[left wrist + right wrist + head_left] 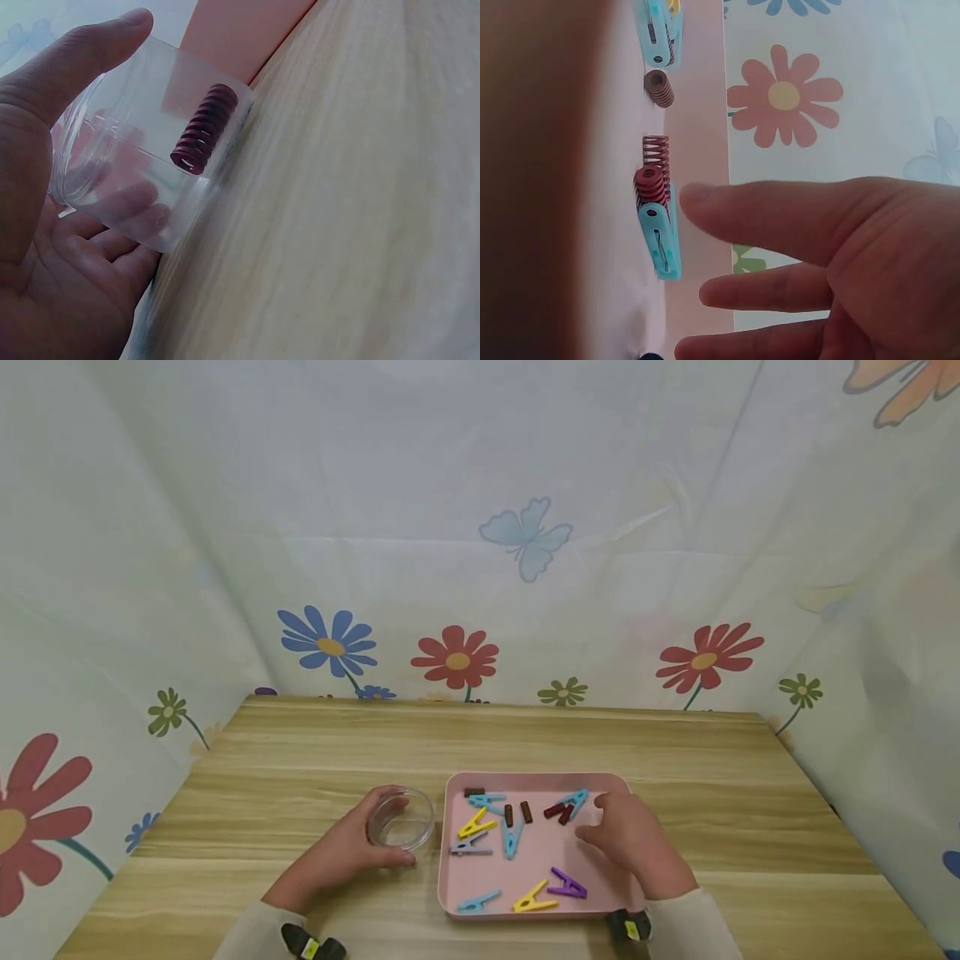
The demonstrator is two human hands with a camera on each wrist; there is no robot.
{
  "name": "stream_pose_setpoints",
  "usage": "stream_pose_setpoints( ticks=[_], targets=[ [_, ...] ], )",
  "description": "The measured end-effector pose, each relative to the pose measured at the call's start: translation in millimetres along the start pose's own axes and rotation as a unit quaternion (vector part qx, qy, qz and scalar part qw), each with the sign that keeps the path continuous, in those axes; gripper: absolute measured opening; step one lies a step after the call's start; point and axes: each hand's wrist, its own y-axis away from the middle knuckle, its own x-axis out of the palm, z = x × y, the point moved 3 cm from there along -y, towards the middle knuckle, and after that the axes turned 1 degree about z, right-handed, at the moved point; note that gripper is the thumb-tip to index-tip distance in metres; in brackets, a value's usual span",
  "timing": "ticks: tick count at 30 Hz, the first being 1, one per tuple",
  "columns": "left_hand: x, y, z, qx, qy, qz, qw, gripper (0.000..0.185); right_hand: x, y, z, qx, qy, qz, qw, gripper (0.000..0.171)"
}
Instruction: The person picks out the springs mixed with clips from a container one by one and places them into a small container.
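Observation:
My left hand (377, 832) grips a clear round cup (401, 818) that stands on the table just left of the pink tray (615, 783). In the left wrist view the thumb (90, 45) curls over the cup (112, 161), and a dark red spring (204, 129) shows through its wall; I cannot tell whether it lies inside. My right hand (592, 817) hovers over the tray's right half, fingers straight and holding nothing. Its fingertips (697, 202) are close to a blue clothespin (660, 240) and two red springs (651, 184).
The tray holds several clothespins in blue (512, 839), yellow (476, 823), purple (566, 885) and grey (469, 847), plus brown springs (527, 812). The wooden table (300, 752) is fenced by flower-printed cloth walls (457, 656) at the back and both sides.

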Motion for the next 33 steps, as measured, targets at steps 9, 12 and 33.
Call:
stream_pose_setpoints(
  ticks=[9,12,33],
  targets=[
    [0.7,1.8,-0.2,-0.006,-0.006,-0.003,1.0000,0.091,-1,-2,-6,0.006,-0.011,-0.002,1.000,0.043],
    [0.7,1.9,-0.3,-0.006,-0.004,-0.004,1.0000,0.091,0,-3,-7,-0.002,-0.003,0.006,1.000,0.033],
    [0.9,0.7,0.6,-0.004,-0.007,-0.005,1.0000,0.091,7,-3,-9,-0.060,0.034,0.007,0.998,0.013]
  ],
)
